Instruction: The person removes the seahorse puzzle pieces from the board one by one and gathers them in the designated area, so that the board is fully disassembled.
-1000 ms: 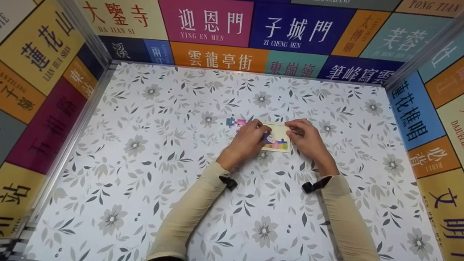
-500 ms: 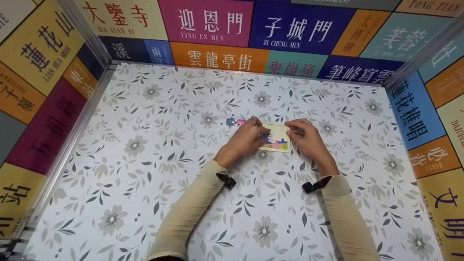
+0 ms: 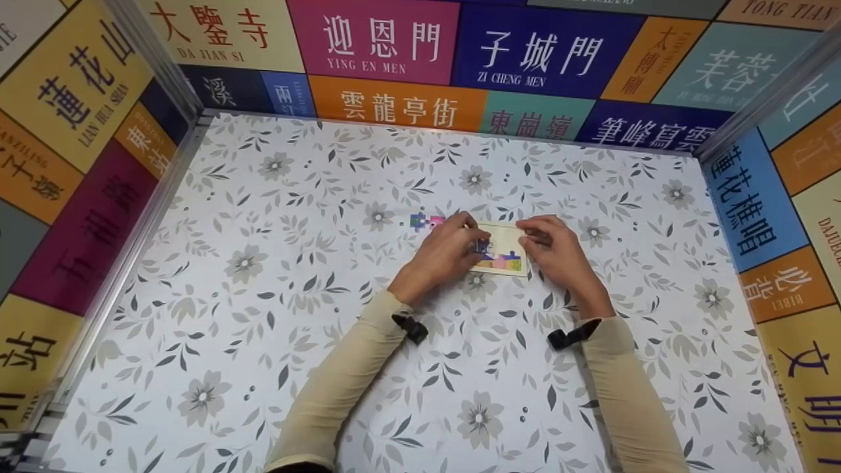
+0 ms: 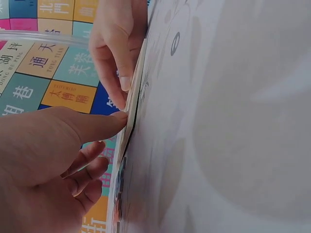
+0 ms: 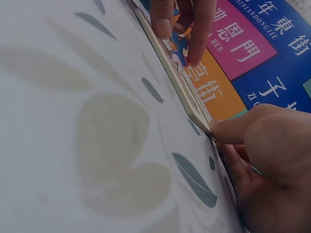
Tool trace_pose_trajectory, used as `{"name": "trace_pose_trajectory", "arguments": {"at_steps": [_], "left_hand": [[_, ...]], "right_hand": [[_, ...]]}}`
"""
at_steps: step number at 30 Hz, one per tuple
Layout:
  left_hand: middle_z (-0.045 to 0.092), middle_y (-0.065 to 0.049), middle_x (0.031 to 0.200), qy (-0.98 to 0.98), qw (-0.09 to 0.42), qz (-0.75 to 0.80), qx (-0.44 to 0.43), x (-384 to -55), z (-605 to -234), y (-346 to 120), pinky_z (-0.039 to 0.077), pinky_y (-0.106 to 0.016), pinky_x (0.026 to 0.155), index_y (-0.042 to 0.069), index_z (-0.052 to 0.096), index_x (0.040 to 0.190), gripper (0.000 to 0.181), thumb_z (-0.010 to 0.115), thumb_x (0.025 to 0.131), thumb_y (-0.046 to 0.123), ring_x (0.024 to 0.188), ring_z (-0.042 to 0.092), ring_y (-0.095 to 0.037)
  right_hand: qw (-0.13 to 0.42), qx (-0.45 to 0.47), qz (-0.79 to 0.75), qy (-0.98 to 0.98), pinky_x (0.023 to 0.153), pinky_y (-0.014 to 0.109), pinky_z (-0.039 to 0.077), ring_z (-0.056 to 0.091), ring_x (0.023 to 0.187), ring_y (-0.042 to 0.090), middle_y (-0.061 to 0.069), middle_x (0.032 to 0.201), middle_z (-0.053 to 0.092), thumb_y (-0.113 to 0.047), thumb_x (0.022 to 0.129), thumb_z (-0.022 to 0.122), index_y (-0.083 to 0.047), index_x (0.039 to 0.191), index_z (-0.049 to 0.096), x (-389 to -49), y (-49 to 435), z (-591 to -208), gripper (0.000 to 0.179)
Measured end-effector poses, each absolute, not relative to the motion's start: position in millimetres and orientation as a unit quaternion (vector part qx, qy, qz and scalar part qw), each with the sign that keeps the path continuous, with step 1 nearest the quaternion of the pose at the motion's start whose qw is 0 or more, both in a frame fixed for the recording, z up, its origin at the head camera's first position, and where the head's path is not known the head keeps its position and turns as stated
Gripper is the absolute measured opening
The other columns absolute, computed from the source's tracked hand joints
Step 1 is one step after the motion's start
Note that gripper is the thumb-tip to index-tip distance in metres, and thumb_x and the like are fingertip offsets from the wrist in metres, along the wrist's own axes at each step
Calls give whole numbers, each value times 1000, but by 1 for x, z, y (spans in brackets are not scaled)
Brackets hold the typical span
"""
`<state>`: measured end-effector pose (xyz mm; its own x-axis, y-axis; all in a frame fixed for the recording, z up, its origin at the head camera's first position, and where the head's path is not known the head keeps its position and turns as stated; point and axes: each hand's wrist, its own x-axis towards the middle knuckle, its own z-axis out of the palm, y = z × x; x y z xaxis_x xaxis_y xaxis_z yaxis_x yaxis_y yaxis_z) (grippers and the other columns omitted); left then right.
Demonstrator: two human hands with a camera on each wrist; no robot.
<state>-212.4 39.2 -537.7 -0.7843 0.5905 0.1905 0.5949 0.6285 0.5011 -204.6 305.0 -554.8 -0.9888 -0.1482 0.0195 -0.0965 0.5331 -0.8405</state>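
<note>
A small cream jigsaw puzzle board lies on the patterned tabletop, with colourful pieces set along its near side and left part. My left hand is over the board's left end, thumb and fingertips on a dark blue puzzle piece that it partly covers. My right hand holds the board's right edge between thumb and forefinger. In the right wrist view the right thumb rests on the board's corner. The left thumb touches the board in the left wrist view; its forefinger is hidden there.
Loose puzzle pieces, blue-green and pink, lie just left of the board, partly behind the left hand. Panels with large lettering wall the table at the back and both sides. Each wrist wears a black strap-on camera.
My left hand has shifted slightly left, and the blue piece under its fingertips sits further left in the board. The right hand and the board have stayed in place.
</note>
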Motion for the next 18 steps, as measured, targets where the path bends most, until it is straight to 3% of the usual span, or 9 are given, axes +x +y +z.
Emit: {"name": "trace_pose_trajectory", "arguments": {"at_steps": [4,11,18], "left_hand": [[65,-10,126,-902,6,-280,-328,-212,-538,40,54,-41,96,13,78,132,36,80,97,18,112,62,-26],[65,-8,125,-902,4,-287,-322,-213,-538,39,54,-39,94,14,78,133,37,79,100,31,110,62,-23],[70,-7,123,-903,14,-286,-320,-214,-539,39,56,-40,94,16,80,130,32,80,98,24,110,66,-24]], "right_hand": [[25,-76,-477,875,114,46,52,62,133,34,17,146,58,-12,106,69,-4,140,70,-208,310,-562,35],[22,-81,-478,874,106,19,52,64,130,29,12,143,60,-15,106,71,-9,138,73,-209,313,-562,33],[18,-92,-467,879,105,19,51,64,130,28,10,143,61,-16,107,69,-11,140,72,-207,313,-562,34]]}}
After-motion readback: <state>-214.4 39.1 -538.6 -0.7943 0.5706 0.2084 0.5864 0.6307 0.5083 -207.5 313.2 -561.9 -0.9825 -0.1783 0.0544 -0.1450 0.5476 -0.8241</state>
